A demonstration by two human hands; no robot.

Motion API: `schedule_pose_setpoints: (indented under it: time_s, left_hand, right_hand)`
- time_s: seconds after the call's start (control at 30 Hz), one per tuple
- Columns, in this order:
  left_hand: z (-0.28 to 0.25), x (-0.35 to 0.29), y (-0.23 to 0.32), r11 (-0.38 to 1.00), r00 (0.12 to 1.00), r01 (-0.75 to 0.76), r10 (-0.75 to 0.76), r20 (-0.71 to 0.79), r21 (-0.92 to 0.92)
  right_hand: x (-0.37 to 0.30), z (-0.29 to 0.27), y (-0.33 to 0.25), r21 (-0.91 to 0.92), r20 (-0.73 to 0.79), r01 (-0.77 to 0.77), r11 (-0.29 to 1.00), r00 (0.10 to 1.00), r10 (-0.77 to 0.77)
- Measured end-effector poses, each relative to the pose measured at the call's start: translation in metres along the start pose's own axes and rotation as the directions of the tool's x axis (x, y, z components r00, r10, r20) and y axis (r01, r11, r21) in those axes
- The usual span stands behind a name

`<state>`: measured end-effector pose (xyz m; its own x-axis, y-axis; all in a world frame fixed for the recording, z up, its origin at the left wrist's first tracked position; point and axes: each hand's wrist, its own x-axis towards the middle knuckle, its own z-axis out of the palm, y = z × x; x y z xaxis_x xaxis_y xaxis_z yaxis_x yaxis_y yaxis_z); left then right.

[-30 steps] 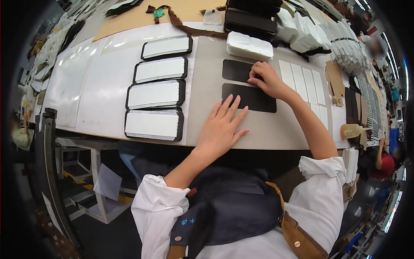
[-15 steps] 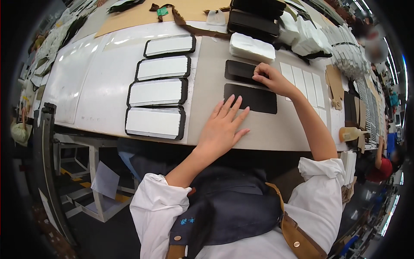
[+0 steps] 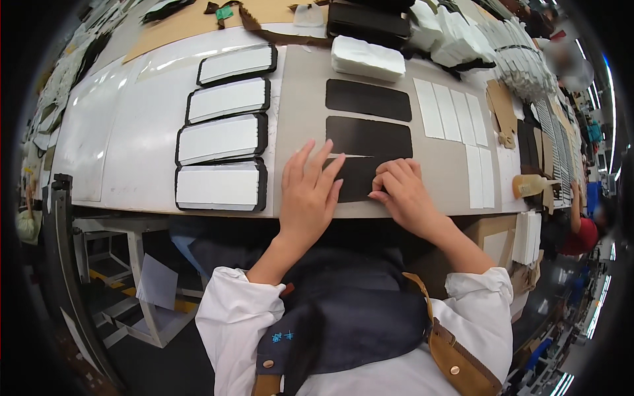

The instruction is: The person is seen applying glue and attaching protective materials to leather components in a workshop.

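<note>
Three black rectangular panels lie in a column before me: a far panel (image 3: 368, 100), a middle panel (image 3: 370, 136) and a near panel (image 3: 355, 179), which is partly covered by my hands. My left hand (image 3: 309, 191) rests at the near panel's left end, fingers stretched and spread. At its right end my right hand (image 3: 404, 193) is closed, fingertips curled and pinched on the panel's edge. A stack of white pads (image 3: 368, 58) stands beyond the far panel. To the right lie several white strips (image 3: 450, 113) in rows.
Several black-edged white stacks (image 3: 218, 187) line the left side of the grey board. A yellowish squeeze bottle (image 3: 528, 186) lies near the right front edge. Black stacked pieces (image 3: 368, 25) and white bundles (image 3: 522, 59) fill the back. A metal-framed stand (image 3: 142, 277) is below the table, left.
My right hand has come nearer to me, from the far panel to the near one. A third black panel now lies nearest the table edge. My left hand has shifted slightly left; the view has shifted.
</note>
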<state>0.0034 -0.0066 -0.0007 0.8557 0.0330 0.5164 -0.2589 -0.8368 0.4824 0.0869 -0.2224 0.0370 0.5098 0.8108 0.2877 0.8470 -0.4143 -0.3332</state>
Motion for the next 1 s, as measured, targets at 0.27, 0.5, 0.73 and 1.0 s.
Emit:
schedule_pose_setpoints:
  time_s: [0.27,0.5,0.73,1.0]
  left_hand:
    - [0.004,-0.016,0.001,0.991,0.987,-0.137,0.136,0.084,0.01]
    - [0.0,-0.01,-0.001,0.988,0.972,-0.144,0.152,0.18,-0.057]
    - [-0.004,-0.003,-0.003,0.983,0.958,-0.159,0.175,0.228,-0.09]
    - [-0.002,0.008,-0.001,0.978,0.952,-0.164,0.191,0.238,-0.126]
  right_hand:
    - [-0.019,0.018,-0.015,-0.087,-0.128,-0.092,0.992,0.988,0.08]
    - [-0.024,0.01,-0.02,-0.011,-0.197,-0.174,0.985,0.966,0.169]
    - [-0.042,0.016,-0.017,-0.067,-0.077,-0.176,0.982,0.982,0.171]
    - [-0.051,0.016,-0.019,0.056,-0.187,-0.24,0.969,0.951,0.247]
